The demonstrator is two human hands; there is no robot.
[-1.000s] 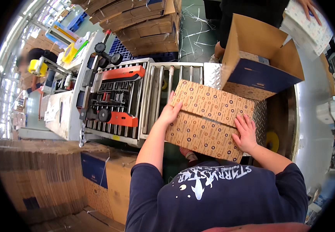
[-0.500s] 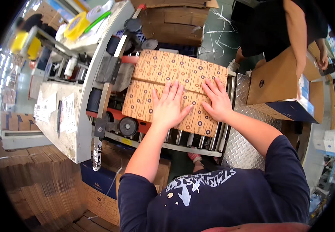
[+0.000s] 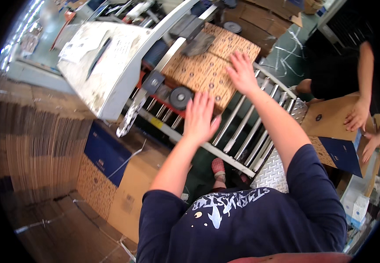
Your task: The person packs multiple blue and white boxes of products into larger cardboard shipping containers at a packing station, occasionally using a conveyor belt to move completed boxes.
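Note:
A patterned brown cardboard box [image 3: 198, 70] lies on the roller conveyor [image 3: 238, 127], partly under the dark block of a taping machine [image 3: 189, 27]. Its top flaps meet along a seam. My left hand [image 3: 201, 116], fingers spread, is at the box's near edge, close to a black wheel [image 3: 181, 97] of the machine. With fingers stretched out, my right hand [image 3: 243, 74] rests against the box's right end. Neither hand is wrapped around anything.
At the right, another person's hands [image 3: 357, 116] touch an open carton [image 3: 330, 118] beside a metal tread plate [image 3: 271, 173]. Stacked flat cardboard [image 3: 45, 140] stands at the left, near a blue-and-brown carton [image 3: 106, 151]. Papers and a pen [image 3: 98, 59] lie on the white machine top.
The box has moved left along the rollers, into the machine, with my hands following at its near edge and right end. My view has turned. The other person's hands have shifted on their carton.

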